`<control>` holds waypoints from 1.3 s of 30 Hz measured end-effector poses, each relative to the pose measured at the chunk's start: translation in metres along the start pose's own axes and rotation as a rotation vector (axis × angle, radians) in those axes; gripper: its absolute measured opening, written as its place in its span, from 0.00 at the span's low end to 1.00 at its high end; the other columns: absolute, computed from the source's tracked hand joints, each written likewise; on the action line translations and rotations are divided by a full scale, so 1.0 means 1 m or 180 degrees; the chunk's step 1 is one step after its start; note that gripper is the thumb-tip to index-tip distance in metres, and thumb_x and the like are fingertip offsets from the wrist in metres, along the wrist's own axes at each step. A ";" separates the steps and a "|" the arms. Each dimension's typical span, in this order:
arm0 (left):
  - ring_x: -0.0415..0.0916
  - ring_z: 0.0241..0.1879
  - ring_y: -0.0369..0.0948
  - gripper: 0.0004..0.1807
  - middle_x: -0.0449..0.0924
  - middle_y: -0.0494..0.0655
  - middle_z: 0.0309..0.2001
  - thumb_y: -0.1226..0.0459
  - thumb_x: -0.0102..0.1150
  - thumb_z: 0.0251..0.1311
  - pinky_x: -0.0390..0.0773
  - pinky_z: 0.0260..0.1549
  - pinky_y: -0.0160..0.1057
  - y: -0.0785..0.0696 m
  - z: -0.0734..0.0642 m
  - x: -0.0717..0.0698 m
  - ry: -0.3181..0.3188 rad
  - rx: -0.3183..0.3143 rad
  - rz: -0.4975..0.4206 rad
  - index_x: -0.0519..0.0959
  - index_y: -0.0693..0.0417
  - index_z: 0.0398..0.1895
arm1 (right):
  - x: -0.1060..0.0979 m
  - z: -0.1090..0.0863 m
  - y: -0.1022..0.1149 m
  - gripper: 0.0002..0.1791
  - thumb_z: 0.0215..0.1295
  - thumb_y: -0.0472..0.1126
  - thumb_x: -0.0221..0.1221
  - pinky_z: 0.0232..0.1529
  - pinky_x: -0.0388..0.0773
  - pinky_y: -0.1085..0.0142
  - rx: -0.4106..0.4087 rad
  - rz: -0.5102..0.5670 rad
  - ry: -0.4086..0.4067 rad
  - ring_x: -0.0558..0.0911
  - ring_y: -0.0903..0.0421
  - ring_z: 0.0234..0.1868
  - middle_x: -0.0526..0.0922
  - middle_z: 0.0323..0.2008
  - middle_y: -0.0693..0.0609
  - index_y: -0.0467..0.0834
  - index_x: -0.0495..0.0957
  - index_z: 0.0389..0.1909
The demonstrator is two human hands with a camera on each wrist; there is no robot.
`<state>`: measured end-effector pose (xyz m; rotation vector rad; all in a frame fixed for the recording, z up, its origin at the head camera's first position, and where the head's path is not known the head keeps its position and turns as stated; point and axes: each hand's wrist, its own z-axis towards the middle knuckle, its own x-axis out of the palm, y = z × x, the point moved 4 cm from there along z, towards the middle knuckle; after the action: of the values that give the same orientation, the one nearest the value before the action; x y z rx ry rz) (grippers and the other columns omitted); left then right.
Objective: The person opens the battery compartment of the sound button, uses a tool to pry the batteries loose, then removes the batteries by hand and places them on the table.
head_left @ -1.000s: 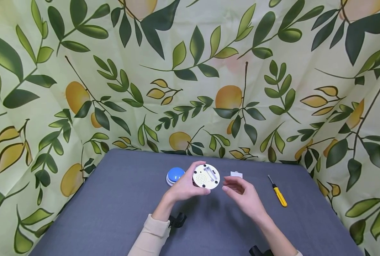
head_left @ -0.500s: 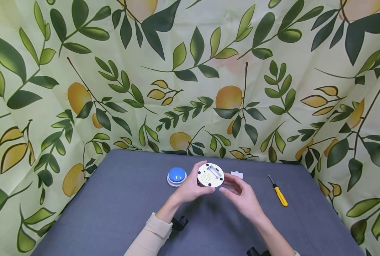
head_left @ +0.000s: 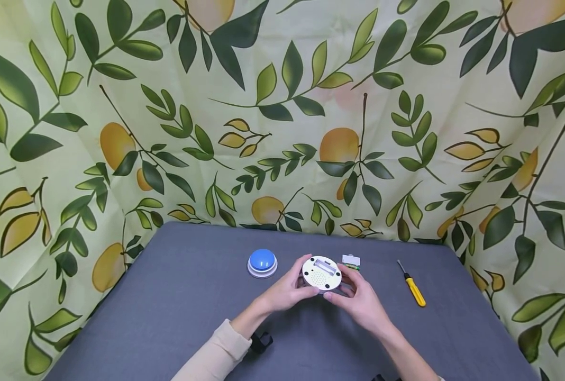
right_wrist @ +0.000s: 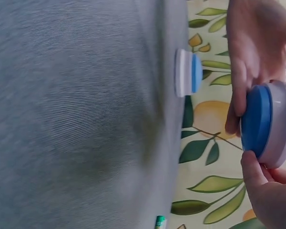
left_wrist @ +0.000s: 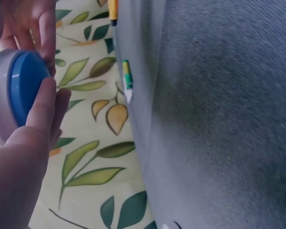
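My left hand (head_left: 289, 288) grips one side of a round white push button (head_left: 321, 273), and my right hand (head_left: 358, 304) holds its other side between thumb and fingers. The button's underside is turned up toward the head camera, with dark feet, a dotted speaker grille and an uncovered battery slot. Both wrist views show its blue dome (left_wrist: 28, 86) facing down and away, with fingers touching its edge. Just beyond the right fingertips lie a small white battery cover (head_left: 351, 259) and a green battery (head_left: 352, 266), the latter partly hidden in the head view.
A second blue-domed push button (head_left: 262, 263) stands upright on the grey table (head_left: 192, 296), left of the hands. To the right lies a screwdriver (head_left: 412, 284) with a yellow handle. Leaf-patterned cloth (head_left: 282, 132) hangs behind and at both sides.
The right hand has come in from the right and now holds the button too. Both hands have moved the button right and lower, tilting it back. The green battery has come into sight.
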<state>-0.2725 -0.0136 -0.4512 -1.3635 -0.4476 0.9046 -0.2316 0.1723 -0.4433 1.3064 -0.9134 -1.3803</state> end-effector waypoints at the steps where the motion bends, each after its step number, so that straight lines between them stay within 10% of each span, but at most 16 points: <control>1: 0.73 0.60 0.43 0.44 0.64 0.65 0.68 0.67 0.60 0.67 0.73 0.60 0.38 0.000 -0.001 0.000 0.0026 -0.0001 0.0001 0.45 0.69 0.78 | 0.000 0.000 -0.002 0.45 0.57 0.34 0.73 0.63 0.72 0.60 0.0012 0.0008 0.0001 0.71 0.41 0.67 0.67 0.68 0.36 0.30 0.61 0.72; 15: 0.77 0.56 0.40 0.38 0.77 0.52 0.58 0.66 0.69 0.60 0.77 0.53 0.34 0.022 0.008 0.010 0.0047 -0.0440 0.0420 0.61 0.64 0.70 | -0.020 0.003 -0.034 0.44 0.53 0.35 0.76 0.55 0.79 0.61 0.0360 -0.0304 0.0326 0.77 0.44 0.60 0.71 0.65 0.36 0.32 0.66 0.70; 26: 0.79 0.42 0.31 0.38 0.82 0.50 0.51 0.61 0.76 0.54 0.77 0.44 0.28 0.029 0.036 0.031 0.0069 -0.0370 0.1118 0.70 0.65 0.65 | -0.047 0.001 -0.053 0.45 0.54 0.34 0.75 0.51 0.81 0.61 0.0574 -0.0568 0.0314 0.78 0.42 0.59 0.72 0.63 0.33 0.28 0.64 0.70; 39: 0.75 0.49 0.36 0.37 0.81 0.46 0.51 0.57 0.80 0.49 0.72 0.51 0.32 0.033 0.068 0.060 -0.0057 -0.0381 0.1790 0.76 0.61 0.61 | -0.074 -0.004 -0.061 0.47 0.56 0.35 0.73 0.52 0.81 0.57 0.0726 -0.0768 0.0249 0.76 0.38 0.61 0.68 0.66 0.28 0.26 0.59 0.72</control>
<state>-0.2966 0.0748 -0.4826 -1.6269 -0.1268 1.3640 -0.2426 0.2584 -0.4850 1.6772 -0.9021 -1.4266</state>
